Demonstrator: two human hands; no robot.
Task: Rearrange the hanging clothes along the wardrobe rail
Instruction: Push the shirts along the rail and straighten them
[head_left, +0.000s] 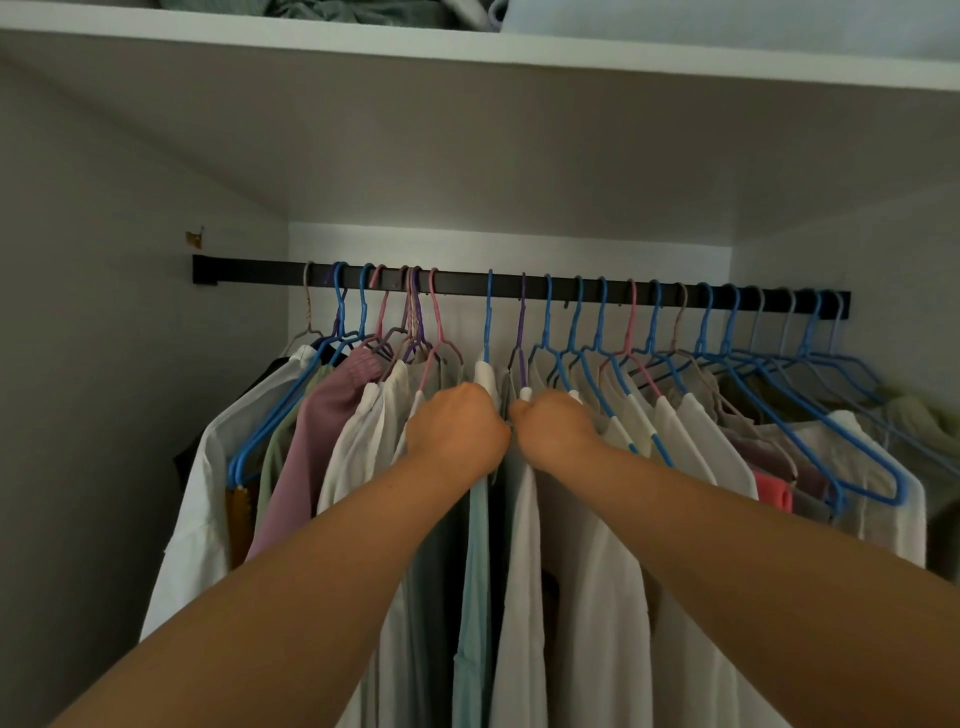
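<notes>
1. The black wardrobe rail (519, 285) runs horizontally across the recess from the left wall to the right wall, under a white shelf (467, 49). In this view it dips slightly toward the right.
2. Hanging clothes fill the rail, and their long axes drop straight down. The hangers are mostly blue, with a few pink and purple ones among them, and their hooks sit over the rail.
3. At the left end hang a white shirt (208, 499) and a mauve garment (317, 431). A pale teal garment (474, 571) hangs near the middle, and a white garment (524, 597) hangs just to its right.
4. The left hand (457, 431) is curled shut at the shoulder of the clothes just below the blue hanger (488, 322). Its knuckles face the camera, so exactly what the fingers hold cannot be told.
5. The right hand (553, 428) is likewise curled closed just beside it, at the foot of the purple hanger (521, 332). Its fingers press into the fabric there, and their grip is hidden.
6. The two hands sit close together, with a narrow dark gap between the teal and white garments directly below them.
7. An empty blue hanger (852, 467) hangs toward the right end, in front of light-coloured clothes.
8. Folded textiles (311, 10) lie on top of the shelf.
</notes>
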